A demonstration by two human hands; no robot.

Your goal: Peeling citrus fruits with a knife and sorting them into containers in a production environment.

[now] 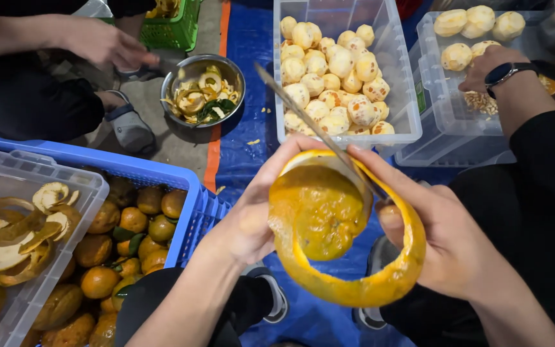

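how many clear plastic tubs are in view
3. One clear tub of peels at lower left, one clear tub of peeled fruit at top centre, and one clear tub at top right beside it. Others may lie outside the frame.

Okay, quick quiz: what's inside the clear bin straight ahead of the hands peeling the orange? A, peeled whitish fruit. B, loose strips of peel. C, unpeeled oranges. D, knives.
A: the clear bin beyond the left hand and the right hand is piled with peeled whitish fruit; unpeeled oranges sit in the blue crate.
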